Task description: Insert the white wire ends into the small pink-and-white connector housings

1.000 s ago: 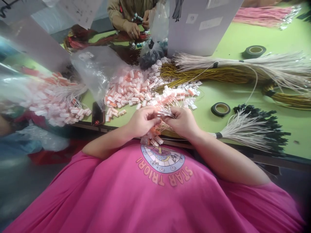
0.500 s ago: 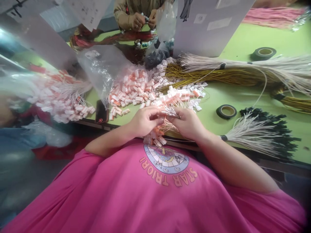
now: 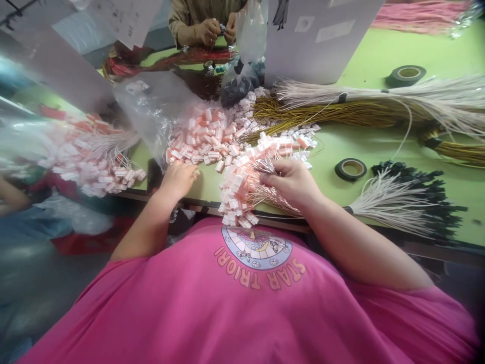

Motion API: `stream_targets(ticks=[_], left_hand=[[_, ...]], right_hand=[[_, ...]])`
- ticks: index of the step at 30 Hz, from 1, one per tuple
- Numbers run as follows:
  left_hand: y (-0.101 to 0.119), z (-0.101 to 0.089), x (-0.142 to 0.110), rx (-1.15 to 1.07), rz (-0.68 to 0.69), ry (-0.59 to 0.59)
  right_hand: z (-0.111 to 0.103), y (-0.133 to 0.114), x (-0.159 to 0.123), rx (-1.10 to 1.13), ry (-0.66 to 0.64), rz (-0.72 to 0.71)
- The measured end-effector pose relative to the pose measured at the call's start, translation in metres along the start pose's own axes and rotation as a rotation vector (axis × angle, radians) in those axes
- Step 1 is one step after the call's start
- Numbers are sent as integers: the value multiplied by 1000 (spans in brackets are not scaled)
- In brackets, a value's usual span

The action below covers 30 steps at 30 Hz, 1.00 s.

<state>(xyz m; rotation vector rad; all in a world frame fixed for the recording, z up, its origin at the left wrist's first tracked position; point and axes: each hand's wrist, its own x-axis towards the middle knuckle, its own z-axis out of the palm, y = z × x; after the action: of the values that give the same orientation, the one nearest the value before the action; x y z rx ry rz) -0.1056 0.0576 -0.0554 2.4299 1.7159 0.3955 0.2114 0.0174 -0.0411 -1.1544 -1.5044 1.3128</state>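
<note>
My right hand [image 3: 291, 181] is closed round a bundle of thin wires [image 3: 261, 189] whose ends carry small pink-and-white connectors [image 3: 235, 194]; the connectors hang over the table's front edge. My left hand [image 3: 178, 178] is out to the left at the near edge of a loose pile of pink-and-white connectors [image 3: 206, 139], fingers curled down onto them. What, if anything, its fingers hold is hidden.
The green table [image 3: 379, 146] carries bundles of white and yellow wires [image 3: 359, 108], two tape rolls [image 3: 350, 168] [image 3: 405, 75], a white bundle with black ends [image 3: 401, 199], a clear plastic bag [image 3: 151, 106] and a phone [image 3: 153, 174]. Another person's hands [image 3: 212, 30] work at the far side.
My left hand has left the wire bundle and moved left to the loose connector pile. My right hand keeps the bundle, now with its connectors in plain sight.
</note>
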Motion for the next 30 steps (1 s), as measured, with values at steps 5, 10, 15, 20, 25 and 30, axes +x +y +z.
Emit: stream_targets(ticks=[5,10,15,20,25,30], left_hand=[[41,-7,-5,-353,-45,63],[112,-32,-3,-995,-91,-218],[130,-18,12,-1177,-97,-265],[134,-16,12,-1067,-113,-239],[139,-21,9,-1062,-143,-242],[138,-20,9,-974,-92,-217]], right_hand=[[2,-5,0,-30,41,16],[4,-4,0,-21,48,6],[2,0,-1,115,2,-14],[0,-3,-3,62,-23,-29],[3,-10,-5,-96,19,-79],[4,-13,-7,-154,4,-66]])
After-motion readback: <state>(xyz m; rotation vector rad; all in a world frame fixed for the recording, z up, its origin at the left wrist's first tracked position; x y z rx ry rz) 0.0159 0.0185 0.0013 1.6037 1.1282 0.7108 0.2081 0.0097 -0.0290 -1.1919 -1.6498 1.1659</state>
